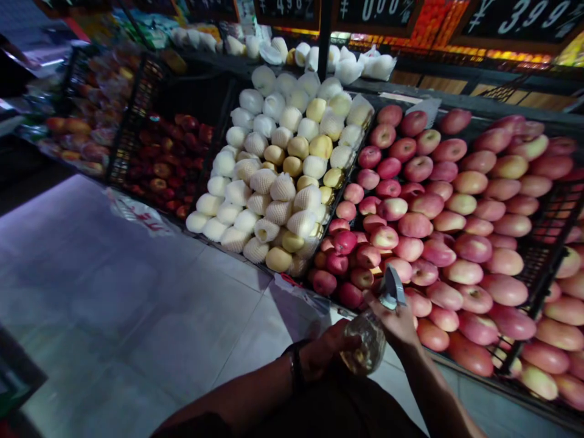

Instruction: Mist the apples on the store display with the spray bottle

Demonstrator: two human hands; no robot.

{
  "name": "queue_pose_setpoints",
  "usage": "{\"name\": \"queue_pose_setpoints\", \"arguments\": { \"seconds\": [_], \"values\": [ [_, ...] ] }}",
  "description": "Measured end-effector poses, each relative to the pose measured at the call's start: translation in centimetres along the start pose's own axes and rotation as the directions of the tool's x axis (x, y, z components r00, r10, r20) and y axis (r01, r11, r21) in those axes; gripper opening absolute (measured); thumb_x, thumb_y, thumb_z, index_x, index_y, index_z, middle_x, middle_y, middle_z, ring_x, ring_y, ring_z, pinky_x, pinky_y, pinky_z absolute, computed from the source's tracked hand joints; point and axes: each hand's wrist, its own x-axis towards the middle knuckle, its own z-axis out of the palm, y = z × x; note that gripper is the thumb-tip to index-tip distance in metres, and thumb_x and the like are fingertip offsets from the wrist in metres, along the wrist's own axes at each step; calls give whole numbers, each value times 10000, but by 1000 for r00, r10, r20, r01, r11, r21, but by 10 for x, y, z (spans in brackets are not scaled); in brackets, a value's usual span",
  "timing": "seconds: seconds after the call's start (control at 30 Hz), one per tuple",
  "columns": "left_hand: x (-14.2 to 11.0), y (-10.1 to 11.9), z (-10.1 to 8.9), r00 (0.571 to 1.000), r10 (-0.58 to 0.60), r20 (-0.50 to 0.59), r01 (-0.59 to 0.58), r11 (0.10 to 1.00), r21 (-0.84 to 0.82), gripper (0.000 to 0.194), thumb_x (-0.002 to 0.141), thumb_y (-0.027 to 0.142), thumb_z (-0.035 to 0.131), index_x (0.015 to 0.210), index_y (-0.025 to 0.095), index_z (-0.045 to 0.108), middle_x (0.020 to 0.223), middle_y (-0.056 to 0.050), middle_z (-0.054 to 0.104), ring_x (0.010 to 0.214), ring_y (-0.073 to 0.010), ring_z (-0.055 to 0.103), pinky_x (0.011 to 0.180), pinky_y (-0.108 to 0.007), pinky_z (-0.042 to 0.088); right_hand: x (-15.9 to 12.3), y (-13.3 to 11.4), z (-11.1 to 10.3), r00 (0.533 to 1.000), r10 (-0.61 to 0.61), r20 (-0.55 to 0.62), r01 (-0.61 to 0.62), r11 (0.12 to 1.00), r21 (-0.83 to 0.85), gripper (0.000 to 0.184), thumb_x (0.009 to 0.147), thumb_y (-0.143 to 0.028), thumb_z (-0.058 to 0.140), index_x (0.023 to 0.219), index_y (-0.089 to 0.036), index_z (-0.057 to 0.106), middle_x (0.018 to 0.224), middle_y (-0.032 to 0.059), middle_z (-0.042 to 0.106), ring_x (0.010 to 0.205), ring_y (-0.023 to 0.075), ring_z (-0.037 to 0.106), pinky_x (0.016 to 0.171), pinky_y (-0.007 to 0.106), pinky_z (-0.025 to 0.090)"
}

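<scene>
A clear spray bottle [368, 347] with a grey spray head [392, 286] is tilted in front of my body, near the front edge of the red apples [415, 225]. My right hand [390, 316] is wrapped round its neck, just below the head. Lower down, my left hand [326, 350] grips the side of the bottle's body, its fingers partly in shadow. A dark band [296, 368] circles my left wrist. The spray head overlaps the nearest apples in view; I cannot tell whether it touches them.
Left of the apples is a crate of pale fruit in white foam nets [262, 201]. Farther left are dark red fruit [173, 158] and bagged fruit [86, 121]. Price boards [515, 21] hang above. Tiled floor [137, 292] lies before the stand. A person's arm [18, 55] shows far left.
</scene>
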Motion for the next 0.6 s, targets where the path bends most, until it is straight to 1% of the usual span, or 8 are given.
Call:
{"name": "queue_pose_setpoints", "arguments": {
  "seconds": [0.07,0.17,0.3,0.37,0.43,0.5,0.53,0.6],
  "values": [
    [5,0,3,998,-65,-11,66,996,53,719,718,554,1029,1269,170,771,1107,-103,765,933,-222,703,887,-354,535,-6,5,-12,998,42,-43,-42,999,8,375,795,-576,877,918,-269,701,916,46,799,820,275,712,793,438,598],
    [20,1,14,996,-88,-13,89,986,143,670,727,591,1017,1184,163,780,1032,-75,754,877,-193,673,870,-350,504,-10,-2,-33,991,32,-132,-31,999,6,428,796,-623,852,983,-262,719,1056,79,819,1010,321,736,965,490,590],
    [52,17,42,995,-70,66,51,967,248,683,680,632,1025,1130,171,797,966,-53,746,824,-187,639,813,-352,480,-1,-28,-61,968,-7,-253,1,1000,-22,445,778,-611,848,993,-254,693,925,43,753,884,286,659,816,438,554],
    [65,34,61,995,-24,100,-6,958,286,643,677,634,1023,1081,182,810,953,-42,744,844,-194,639,838,-356,492,12,-45,-71,968,-52,-247,44,998,-39,396,790,-581,856,918,-263,658,838,6,700,770,241,594,719,402,504],
    [73,53,79,988,49,149,-93,949,301,580,771,626,968,1129,195,823,1053,-61,780,976,-234,685,959,-378,526,30,-63,-79,972,-99,-212,92,995,-42,361,816,-558,842,874,-267,635,779,-18,655,708,217,547,672,389,465],
    [80,69,95,976,113,185,-164,944,288,547,906,599,865,1299,224,803,1242,-88,802,1169,-286,710,1067,-404,537,51,-80,-85,972,-166,-164,161,986,-42,292,843,-501,812,863,-265,642,819,-12,672,742,217,562,695,389,474],
    [84,75,101,974,125,186,-175,943,282,563,940,598,828,1374,242,778,1303,-98,803,1204,-300,719,1045,-409,559,62,-87,-89,968,-204,-148,199,979,-47,264,841,-469,805,844,-262,641,854,-5,686,771,218,570,713,389,480],
    [97,84,111,986,95,139,-134,943,305,663,930,671,804,1437,248,743,1276,-124,825,1082,-299,764,854,-393,602,82,-101,-98,958,-243,-153,238,970,-51,261,823,-435,803,783,-256,617,847,-9,668,767,206,547,704,381,465]
  ]
}}
